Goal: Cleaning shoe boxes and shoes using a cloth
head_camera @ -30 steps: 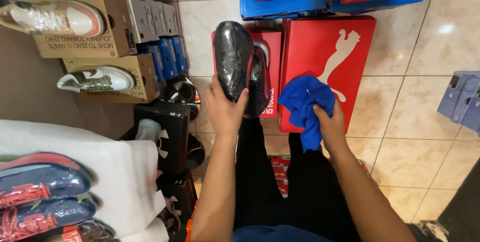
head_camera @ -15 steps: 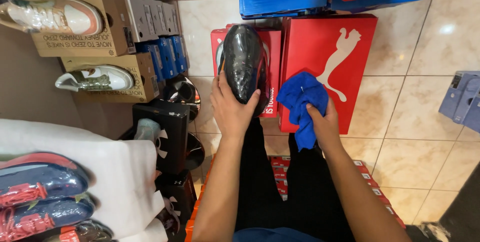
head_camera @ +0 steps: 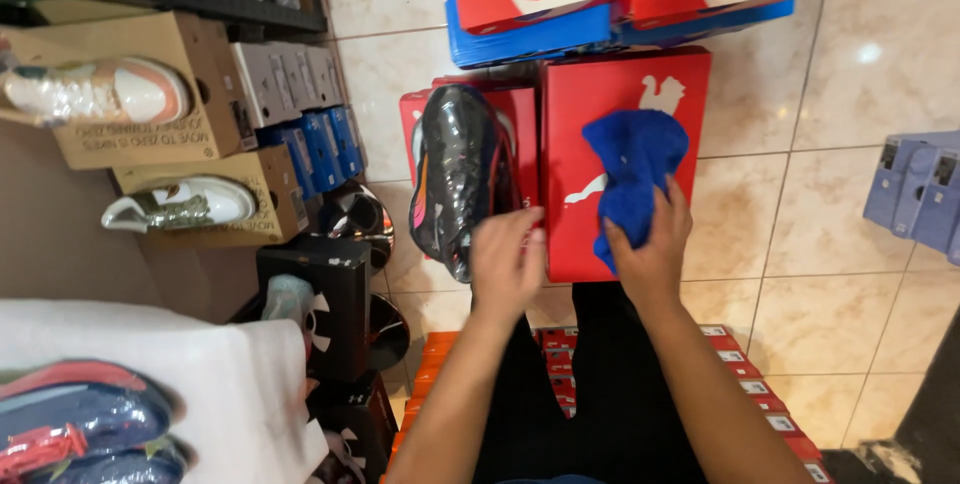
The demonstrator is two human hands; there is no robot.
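Observation:
A black shoe wrapped in clear plastic (head_camera: 457, 176) lies on a red shoe box (head_camera: 515, 134). My left hand (head_camera: 507, 262) is at the shoe's near end, fingers touching it. My right hand (head_camera: 652, 249) grips a bunched blue cloth (head_camera: 633, 172) and presses it on the lid of a larger red shoe box (head_camera: 620, 159) beside the first. My legs in black trousers (head_camera: 590, 394) are below.
Blue and red boxes (head_camera: 530, 14) lie beyond. To the left are cardboard boxes topped with sneakers (head_camera: 95, 94), black boxes (head_camera: 320, 304), small boxes (head_camera: 300, 114) and a white surface (head_camera: 140, 384) with wrapped shoes. Orange boxes (head_camera: 760, 394) sit under my legs. Pale blue boxes (head_camera: 915, 194) stand at right on the tile floor.
The wrapped shoe has gone from held upright in my left hand to lying on the red box. My right hand moved the blue cloth up onto the larger red box lid.

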